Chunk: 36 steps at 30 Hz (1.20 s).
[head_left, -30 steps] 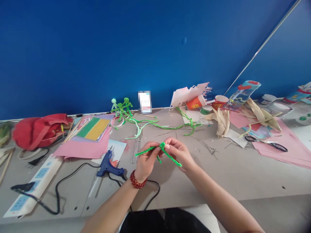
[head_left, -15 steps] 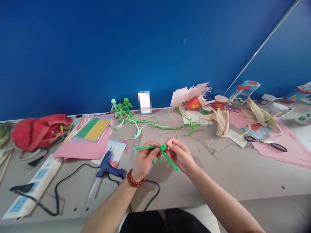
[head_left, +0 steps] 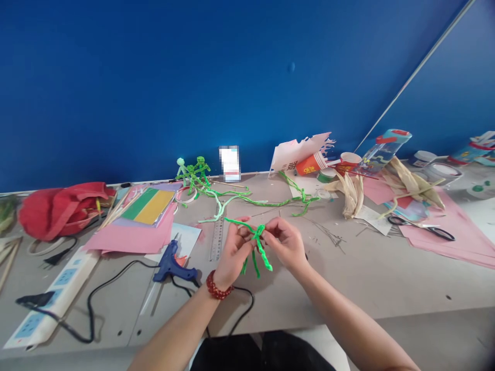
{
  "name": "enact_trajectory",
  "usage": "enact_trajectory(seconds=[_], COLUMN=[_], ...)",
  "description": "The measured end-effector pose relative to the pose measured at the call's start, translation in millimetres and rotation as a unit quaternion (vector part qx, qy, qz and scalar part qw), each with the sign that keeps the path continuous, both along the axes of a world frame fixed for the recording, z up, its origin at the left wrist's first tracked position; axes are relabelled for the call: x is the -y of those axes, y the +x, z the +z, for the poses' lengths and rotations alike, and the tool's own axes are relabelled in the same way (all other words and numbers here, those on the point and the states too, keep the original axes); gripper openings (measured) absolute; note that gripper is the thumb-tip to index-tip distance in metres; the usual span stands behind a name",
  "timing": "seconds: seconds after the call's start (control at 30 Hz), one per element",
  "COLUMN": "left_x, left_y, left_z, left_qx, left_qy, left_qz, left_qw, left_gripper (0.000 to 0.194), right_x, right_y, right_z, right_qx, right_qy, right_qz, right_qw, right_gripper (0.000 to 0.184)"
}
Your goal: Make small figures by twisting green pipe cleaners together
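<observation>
Both hands, left and right, pinch the green pipe-cleaner figure between closed fingers, above the table's front half. A blue wall stands behind the grey table, which bears a red bag, power strip, glue gun and scissors.

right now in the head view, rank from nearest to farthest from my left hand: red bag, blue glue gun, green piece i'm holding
1. Green piece: held by the left hand
2. Blue glue gun: left, on the table
3. Red bag: far left
</observation>
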State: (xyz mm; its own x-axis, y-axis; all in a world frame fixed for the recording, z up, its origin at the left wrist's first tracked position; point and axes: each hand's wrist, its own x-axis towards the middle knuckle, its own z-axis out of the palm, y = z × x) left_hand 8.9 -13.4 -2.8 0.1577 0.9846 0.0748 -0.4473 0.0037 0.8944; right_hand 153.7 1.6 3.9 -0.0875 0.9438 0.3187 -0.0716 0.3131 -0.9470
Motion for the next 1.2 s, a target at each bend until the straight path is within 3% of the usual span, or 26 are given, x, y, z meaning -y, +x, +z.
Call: enact_trajectory(seconds=[0.13,0.27,0.33,0.4,0.57,0.77,1.07,1.2], left_x=[2,3,3,3,-2,-6,-3,0], left_y=[3,0,-3,-5,-3,-1,-3,-7], left_z=[-5.9,-9.9,-9.3,-7.4,-3.8,-6.0,-5.2,-5.5], left_qx=[-0.095,-0.223,-0.283,-0.291,-0.111,-0.011,-0.103,-0.219], left_qy=[0.118,0.196,0.205,0.184,0.053,-0.021,0.049,0.123], left_qz=[0.128,0.171,0.168,0.158,0.074,0.060,0.045,0.073], left_qw=[0.980,0.939,0.922,0.925,0.990,0.998,0.992,0.965], left_gripper=[0.037,0.030,0.023,0.015,0.021,0.031,0.022,0.014], right_x=[-3,-3,-2,-1,-1,2,4,3], right_y=[0,-1,-2,-2,0,1,2,4], right_z=[0.1,-0.3,-0.6,0.0,4.3,5.7,9.8,9.7], right_qx=[-0.016,-0.024,-0.016,-0.007,-0.019,0.014,0.063,0.082], right_qy=[-0.039,-0.072,-0.073,-0.068,-0.043,0.014,0.045,0.030], right_qz=[-0.018,-0.034,-0.022,0.004,0.015,0.027,-0.005,-0.020], right_qw=[0.999,0.997,0.997,0.998,0.999,0.999,0.997,0.996], right_gripper=[0.011,0.016,0.018,0.019,0.017,0.008,0.009,0.008])
